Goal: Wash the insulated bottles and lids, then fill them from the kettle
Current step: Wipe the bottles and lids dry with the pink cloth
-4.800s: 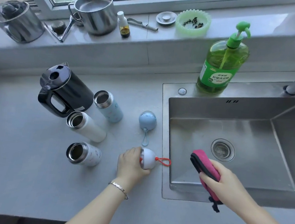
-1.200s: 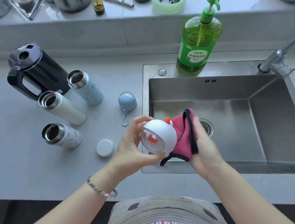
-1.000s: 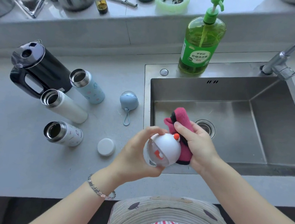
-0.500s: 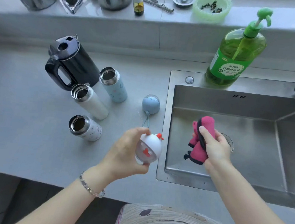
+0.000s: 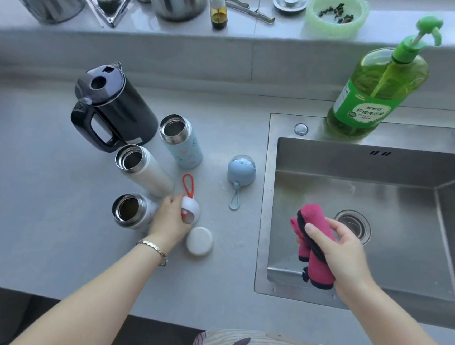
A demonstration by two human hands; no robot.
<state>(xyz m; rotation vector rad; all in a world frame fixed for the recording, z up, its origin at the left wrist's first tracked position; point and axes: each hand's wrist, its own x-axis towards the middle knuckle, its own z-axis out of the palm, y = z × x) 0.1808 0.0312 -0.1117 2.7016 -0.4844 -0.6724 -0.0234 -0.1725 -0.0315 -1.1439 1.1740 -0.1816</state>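
Note:
Three open insulated bottles stand on the grey counter beside a black kettle [image 5: 111, 107]: a pale blue one [image 5: 183, 143], a tall white one [image 5: 144, 170] and a short white one [image 5: 131, 210]. My left hand [image 5: 169, 216] holds a white domed lid [image 5: 191, 210] with an orange loop down on the counter, just right of the short bottle. A flat white round lid [image 5: 199, 241] lies beside my wrist. A blue domed lid [image 5: 241, 169] with a loop sits nearer the sink. My right hand [image 5: 335, 247] grips a folded pink cloth [image 5: 312, 243] over the sink.
The steel sink [image 5: 414, 166] fills the right side, its drain [image 5: 353, 227] next to the cloth. A green dish soap pump bottle [image 5: 377, 83] stands at the sink's back rim. Metal pots, a small bottle and a green basket crowd the windowsill.
My left hand carried the white orange-looped lid away from the cloth and lowered it to the counter by the short bottle. My right hand, with the cloth, stayed over the sink.

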